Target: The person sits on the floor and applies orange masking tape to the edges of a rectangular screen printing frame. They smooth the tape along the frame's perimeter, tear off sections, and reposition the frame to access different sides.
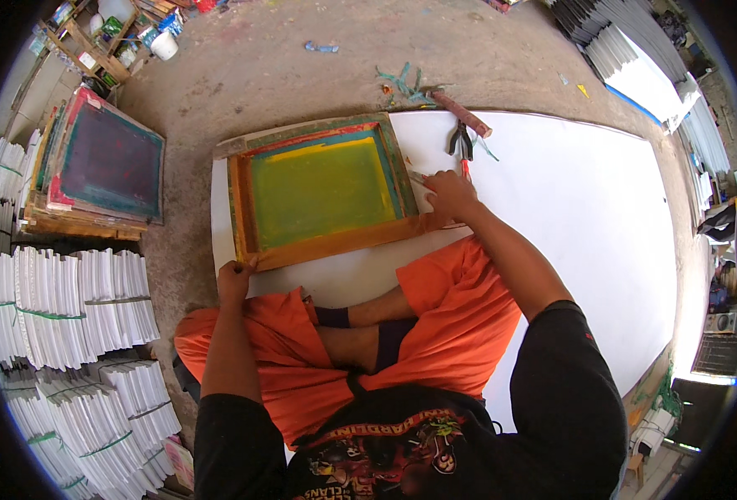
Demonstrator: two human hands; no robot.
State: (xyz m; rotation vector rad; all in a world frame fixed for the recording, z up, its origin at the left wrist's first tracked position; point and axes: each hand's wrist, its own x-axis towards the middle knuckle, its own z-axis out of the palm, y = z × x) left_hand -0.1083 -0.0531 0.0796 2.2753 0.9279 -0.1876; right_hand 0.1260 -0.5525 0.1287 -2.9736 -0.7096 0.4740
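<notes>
Far left: bundled stacks of white sheets, strapped with green bands, line the floor edge. Behind them sits a pile of used printing frames, well apart from the work.

Centre: a wooden screen frame with yellow-green mesh lies flat on the left end of a large white board spread on the concrete floor.

The left hand is closed on the frame's near left corner, fingers curled over the wood.

The right hand rests at the frame's near right corner, fingers narrowly closed on a thin item; what it is cannot be told.

Just beyond the right hand, pliers with a red handle and a reddish wooden stick lie on the board's far edge. Teal scraps litter the floor near them.

Right: stacked white panels stand well apart.
</notes>
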